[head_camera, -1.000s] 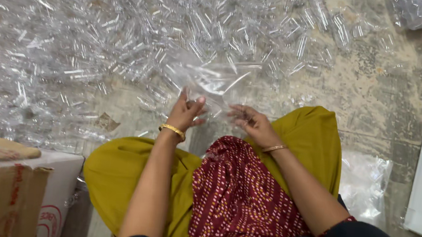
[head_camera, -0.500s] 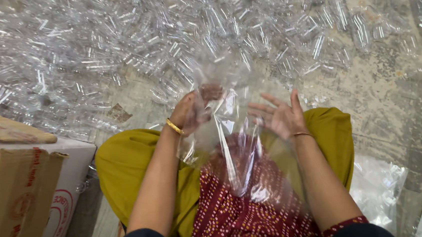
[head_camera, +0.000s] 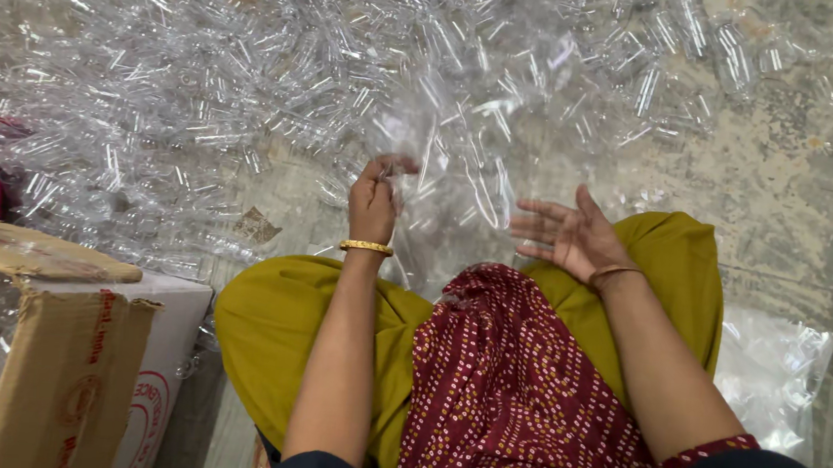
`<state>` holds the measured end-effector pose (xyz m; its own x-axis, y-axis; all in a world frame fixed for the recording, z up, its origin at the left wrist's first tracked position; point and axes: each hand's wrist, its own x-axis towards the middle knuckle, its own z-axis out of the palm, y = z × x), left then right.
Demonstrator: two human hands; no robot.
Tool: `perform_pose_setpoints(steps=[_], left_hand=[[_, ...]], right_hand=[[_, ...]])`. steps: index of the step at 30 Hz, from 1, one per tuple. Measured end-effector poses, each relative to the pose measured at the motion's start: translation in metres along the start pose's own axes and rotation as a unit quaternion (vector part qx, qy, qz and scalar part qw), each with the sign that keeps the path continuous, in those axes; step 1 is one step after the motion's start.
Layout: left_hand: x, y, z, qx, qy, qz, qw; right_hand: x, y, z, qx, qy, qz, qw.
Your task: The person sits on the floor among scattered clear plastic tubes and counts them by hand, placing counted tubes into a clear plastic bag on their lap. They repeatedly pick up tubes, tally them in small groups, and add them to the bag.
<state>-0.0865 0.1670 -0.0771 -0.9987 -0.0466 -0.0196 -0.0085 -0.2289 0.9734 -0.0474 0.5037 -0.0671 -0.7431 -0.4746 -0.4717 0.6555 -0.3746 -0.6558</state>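
Left hand (head_camera: 374, 199) is pinched tight on the clear plastic bag (head_camera: 446, 172) — right hand (head_camera: 572, 238) spread wide, holding nothing. I'd grab the opposite edge so the mouth opens evenly over the pile of clear tubes (head_camera: 252, 63).

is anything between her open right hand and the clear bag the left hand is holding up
Nothing visible. The right hand is spread open beside the clear plastic bag, which the left hand pinches at its edge; only air separates them.

clear plastic bag (head_camera: 461, 168) pinched in left hand (head_camera: 374, 201), tube pile (head_camera: 250, 82) crowding beyond it, bare floor (head_camera: 784, 223) right of it, cardboard box (head_camera: 70, 355) blocking lower left
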Motion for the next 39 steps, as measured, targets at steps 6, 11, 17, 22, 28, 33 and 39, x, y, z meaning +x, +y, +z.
perform_pose_setpoints(steps=[6,11,17,22,28,33,39], left_hand=[[-0.004,-0.003,-0.005,0.358,-0.004,0.105,0.928],[-0.001,-0.006,-0.013,0.370,0.035,0.155,0.915],[0.006,-0.007,-0.020,0.438,0.102,0.120,0.885],[-0.001,0.003,-0.022,0.308,0.149,0.094,0.935],[-0.017,0.019,-0.001,0.321,0.181,0.230,0.901],[-0.020,0.019,0.017,0.265,0.087,0.170,0.945],[-0.019,0.004,0.025,0.093,-0.017,0.055,0.994]], right_hand=[[0.002,0.000,-0.018,0.130,0.011,-0.123,0.984],[0.007,0.001,-0.019,0.097,0.089,-0.188,0.973],[0.012,0.009,-0.005,-0.106,0.196,-0.114,0.968],[0.024,0.023,-0.004,-0.238,0.287,-0.176,0.911],[0.025,0.030,-0.005,-0.196,0.285,-0.234,0.909],[0.023,0.031,0.006,-0.343,0.290,-0.199,0.871],[0.038,0.038,0.037,-0.185,0.198,-0.201,0.941]])
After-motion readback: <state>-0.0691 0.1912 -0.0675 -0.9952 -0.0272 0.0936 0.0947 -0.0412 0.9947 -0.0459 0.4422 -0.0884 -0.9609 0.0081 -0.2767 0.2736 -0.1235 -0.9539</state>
